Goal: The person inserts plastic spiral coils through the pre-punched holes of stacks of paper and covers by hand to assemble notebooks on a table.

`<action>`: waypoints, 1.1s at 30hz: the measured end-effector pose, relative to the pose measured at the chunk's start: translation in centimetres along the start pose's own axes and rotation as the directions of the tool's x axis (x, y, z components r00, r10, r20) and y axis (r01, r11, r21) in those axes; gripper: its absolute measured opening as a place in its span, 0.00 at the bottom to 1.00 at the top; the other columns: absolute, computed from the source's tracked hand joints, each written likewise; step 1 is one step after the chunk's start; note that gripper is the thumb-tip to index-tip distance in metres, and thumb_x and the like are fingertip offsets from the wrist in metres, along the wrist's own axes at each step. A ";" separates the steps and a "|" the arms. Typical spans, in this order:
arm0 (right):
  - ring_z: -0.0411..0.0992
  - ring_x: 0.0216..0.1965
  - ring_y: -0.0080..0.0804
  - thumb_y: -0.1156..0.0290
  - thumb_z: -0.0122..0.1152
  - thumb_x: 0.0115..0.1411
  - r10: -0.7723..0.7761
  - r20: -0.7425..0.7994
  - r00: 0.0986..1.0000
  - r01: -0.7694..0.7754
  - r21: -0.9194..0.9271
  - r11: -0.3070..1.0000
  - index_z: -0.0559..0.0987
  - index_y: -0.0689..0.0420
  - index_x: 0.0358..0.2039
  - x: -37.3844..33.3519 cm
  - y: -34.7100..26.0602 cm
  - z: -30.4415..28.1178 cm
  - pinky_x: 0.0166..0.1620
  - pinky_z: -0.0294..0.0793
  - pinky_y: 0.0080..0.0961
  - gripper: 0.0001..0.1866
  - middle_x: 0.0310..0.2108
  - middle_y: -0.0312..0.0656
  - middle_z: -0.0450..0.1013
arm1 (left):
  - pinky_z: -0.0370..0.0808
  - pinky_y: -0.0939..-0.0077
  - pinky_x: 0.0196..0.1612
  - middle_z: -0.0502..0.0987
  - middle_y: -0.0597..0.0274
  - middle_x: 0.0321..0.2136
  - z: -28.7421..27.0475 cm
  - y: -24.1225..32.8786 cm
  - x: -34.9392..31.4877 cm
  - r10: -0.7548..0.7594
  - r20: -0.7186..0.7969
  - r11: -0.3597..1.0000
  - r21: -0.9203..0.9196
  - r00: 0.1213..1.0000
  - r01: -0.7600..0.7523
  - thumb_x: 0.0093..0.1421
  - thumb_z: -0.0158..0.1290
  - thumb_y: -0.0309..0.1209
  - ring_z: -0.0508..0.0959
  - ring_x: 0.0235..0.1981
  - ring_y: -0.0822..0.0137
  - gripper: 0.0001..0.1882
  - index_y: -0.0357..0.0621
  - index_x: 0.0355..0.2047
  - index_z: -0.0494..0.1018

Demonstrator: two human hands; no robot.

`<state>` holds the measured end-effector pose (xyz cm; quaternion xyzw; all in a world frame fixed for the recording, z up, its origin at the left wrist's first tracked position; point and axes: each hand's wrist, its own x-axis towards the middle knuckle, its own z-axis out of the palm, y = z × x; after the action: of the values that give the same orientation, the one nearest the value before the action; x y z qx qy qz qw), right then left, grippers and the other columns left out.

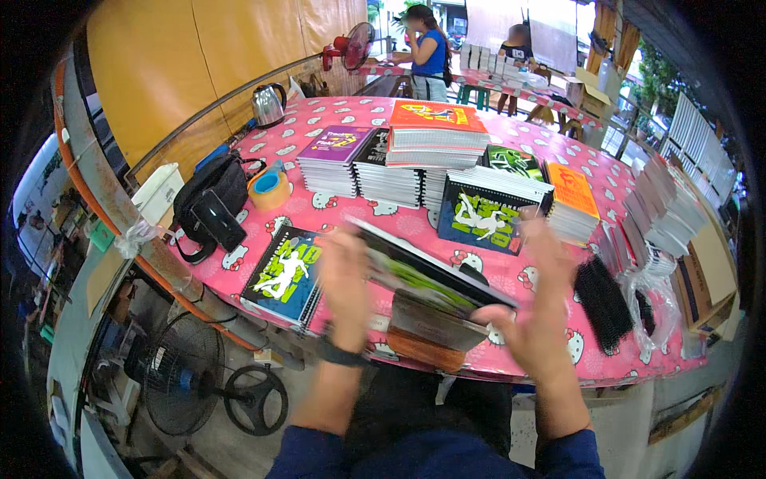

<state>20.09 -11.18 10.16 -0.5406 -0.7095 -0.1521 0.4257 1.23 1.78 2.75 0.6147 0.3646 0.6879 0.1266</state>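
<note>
A notebook or loose page stack with a black and green cover (423, 275), smeared by motion, is tilted in the air before me. My left hand (345, 275), also blurred, is at its left end and appears to grip it. With fingers spread, my right hand (536, 315) is at its right end, the thumb close to or touching the corner. Under it, at the table's near edge, sits a metal tool on a wooden base (423, 331). A blue spiral notebook (283, 271) with a white figure lies left of my left hand. Similar notebooks (487, 215) are stacked beyond my right hand.
Purple (331, 164), orange-red (437, 132) and orange (573, 199) notebook stacks stand on the pink table. Black binding coils (604, 303) and a cardboard box (706, 267) are right. Tape rolls (269, 188), a black bag (211, 199) and a kettle (269, 104) are left. Two people are beyond.
</note>
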 end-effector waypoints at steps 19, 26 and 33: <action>0.68 0.43 0.44 0.69 0.60 0.49 0.122 0.532 0.838 -0.375 0.399 0.837 0.72 0.55 0.47 -6.6 8.1 4.4 0.47 0.66 0.32 0.22 0.41 0.45 0.72 | 0.53 0.45 0.54 0.75 0.52 0.37 -2.7 -21.2 6.3 -0.403 0.644 0.627 0.712 0.650 -0.317 0.62 0.35 0.52 0.72 0.43 0.52 0.27 0.43 0.34 0.75; 0.65 0.47 0.37 0.65 0.67 0.43 0.005 -0.027 1.000 -0.014 -0.355 0.935 0.74 0.53 0.40 4.6 21.1 10.7 0.45 0.63 0.43 0.21 0.45 0.37 0.69 | 0.52 0.43 0.56 0.75 0.53 0.36 -0.7 -19.4 6.1 -0.360 0.661 0.689 0.664 0.658 -0.290 0.59 0.38 0.52 0.71 0.44 0.52 0.26 0.42 0.33 0.76; 0.69 0.40 0.38 0.63 0.65 0.44 0.079 0.088 0.993 -0.043 -0.355 0.934 0.77 0.53 0.29 6.6 25.7 11.6 0.39 0.67 0.37 0.12 0.30 0.39 0.72 | 0.57 0.49 0.54 0.75 0.52 0.31 -0.1 -19.6 5.9 -0.261 0.663 0.738 0.605 0.702 -0.298 0.60 0.41 0.48 0.73 0.39 0.50 0.23 0.40 0.30 0.75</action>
<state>37.67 10.36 2.11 -0.6369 -0.6743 -0.2359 0.2899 -5.43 19.16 -5.69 0.8369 0.5026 0.2159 0.0183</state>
